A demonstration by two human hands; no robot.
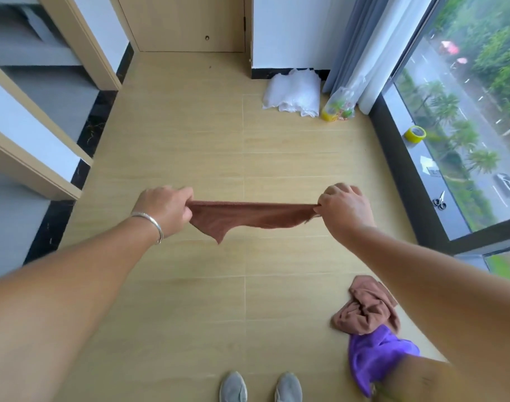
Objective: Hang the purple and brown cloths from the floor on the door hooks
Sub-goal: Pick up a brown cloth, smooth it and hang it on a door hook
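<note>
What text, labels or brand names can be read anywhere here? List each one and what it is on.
No text can be read in this view.
The plastic bag by the curtain has colourful print, too blurred to read.
The yellow tape roll on the window sill shows no legible marking.
The brown cloth held between the left hand and right hand shows no label, and neither do the cloths on the floor.

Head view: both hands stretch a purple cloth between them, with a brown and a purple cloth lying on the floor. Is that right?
Not quite. In the head view the cloth stretched between the left hand and right hand is brown, not purple. A brown cloth and a purple cloth do lie on the floor.
</note>
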